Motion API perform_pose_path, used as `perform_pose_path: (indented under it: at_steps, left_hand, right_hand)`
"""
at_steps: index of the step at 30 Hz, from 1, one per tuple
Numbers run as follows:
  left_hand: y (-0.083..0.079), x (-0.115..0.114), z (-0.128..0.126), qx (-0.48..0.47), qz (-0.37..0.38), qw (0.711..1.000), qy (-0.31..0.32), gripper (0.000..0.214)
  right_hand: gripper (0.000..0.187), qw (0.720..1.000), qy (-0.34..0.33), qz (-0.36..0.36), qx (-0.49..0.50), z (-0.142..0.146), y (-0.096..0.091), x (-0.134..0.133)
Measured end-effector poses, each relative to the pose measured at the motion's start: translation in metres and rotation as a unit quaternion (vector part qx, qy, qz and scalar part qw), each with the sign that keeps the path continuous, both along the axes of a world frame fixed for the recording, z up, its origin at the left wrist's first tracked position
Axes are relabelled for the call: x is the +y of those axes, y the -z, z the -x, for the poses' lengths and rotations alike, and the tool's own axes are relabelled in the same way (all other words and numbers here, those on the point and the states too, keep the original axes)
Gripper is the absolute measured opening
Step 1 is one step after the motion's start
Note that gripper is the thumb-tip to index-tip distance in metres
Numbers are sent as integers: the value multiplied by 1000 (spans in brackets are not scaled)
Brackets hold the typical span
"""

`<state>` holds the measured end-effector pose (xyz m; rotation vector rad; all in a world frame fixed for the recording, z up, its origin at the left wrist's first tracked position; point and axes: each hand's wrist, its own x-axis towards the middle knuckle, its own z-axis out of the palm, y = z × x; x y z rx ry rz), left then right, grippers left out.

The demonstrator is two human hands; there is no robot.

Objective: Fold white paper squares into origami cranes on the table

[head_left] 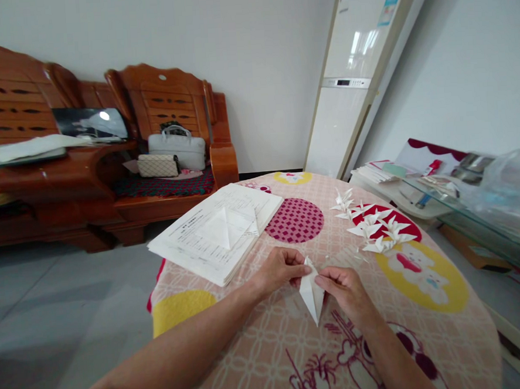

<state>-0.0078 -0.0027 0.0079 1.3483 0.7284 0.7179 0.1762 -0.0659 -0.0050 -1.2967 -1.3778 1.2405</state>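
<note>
Both hands pinch a partly folded white paper piece [312,294], a narrow kite shape with its point hanging down over the table. My left hand [279,271] grips its upper left edge with closed fingers. On the upper right edge, my right hand [342,286] does the same. Several finished white paper cranes [373,225] lie in a cluster on the table beyond my right hand. A stack of printed paper sheets [218,235] with a folded white square on top sits to the left of my hands.
The round table wears a pink patterned cloth [270,358]. A wooden sofa [162,115] holding bags stands at the back left, a tall white air conditioner [354,77] at the back. A glass-topped stand [472,205] with papers and a plastic bag is at right.
</note>
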Motion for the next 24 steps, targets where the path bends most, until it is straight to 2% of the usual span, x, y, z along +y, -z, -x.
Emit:
perform_pose_path:
  at_steps: [3,9,16,24]
  left_hand:
    - [0,0,0,8,-6,1000,3,35]
    - [-2,-3,-2,5,-35,997,-61,32]
    - [-3,-1,0,-16,0,999,-28,36]
    - [-11,-6,2,13,-19,997,-74,33]
  right_hand:
    - [30,1000,-5,-1,7,2,-3,-1]
    - [30,995,-35,47,78,8,-2,-3]
    - [31,990,-42,93,101,5,4,-3]
    - [31,986,-84,106,93,7,-5,-8]
